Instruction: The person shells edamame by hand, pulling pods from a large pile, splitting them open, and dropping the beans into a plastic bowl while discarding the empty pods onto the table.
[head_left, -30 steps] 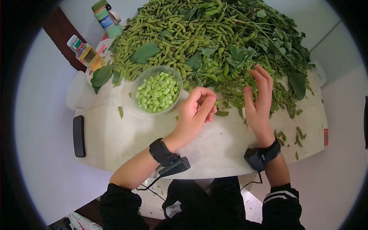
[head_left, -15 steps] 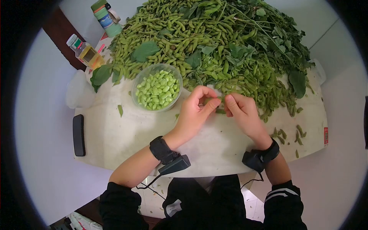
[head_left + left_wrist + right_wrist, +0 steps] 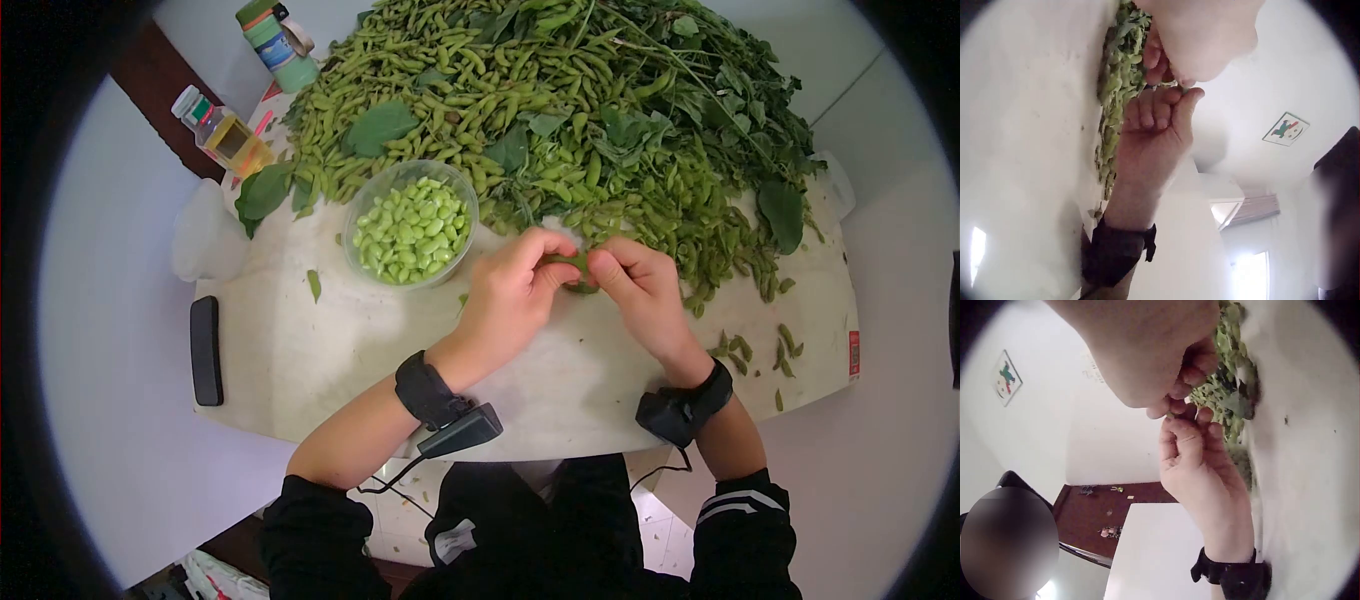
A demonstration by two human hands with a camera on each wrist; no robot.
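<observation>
In the head view both hands meet just right of the bowl, fingertips close together. My left hand (image 3: 507, 300) pinches a green soybean pod (image 3: 566, 261) between thumb and curled fingers. My right hand (image 3: 647, 298) grips the pod's other end with thumb and forefinger; the fingers hide most of it. Beneath the fingertips another pod (image 3: 582, 288) lies on the table. Left of the hands, a clear plastic bowl (image 3: 352, 262) holds many shelled green beans (image 3: 415, 232). Just beyond the hands begins a large heap of soybean pods (image 3: 450, 110).
Leafy stalks (image 3: 740, 110) cover the heap's right side. At the left stand a green flask (image 3: 283, 55), a bottle of yellow liquid (image 3: 228, 140) and a white translucent container (image 3: 208, 235). A black phone-like object (image 3: 206, 350) lies by the left edge. Loose pods (image 3: 783, 350) lie at the right.
My right hand has come down and left from over the heap, its spread fingers closing on the pod beside my left hand. The left hand has stayed nearly in place.
</observation>
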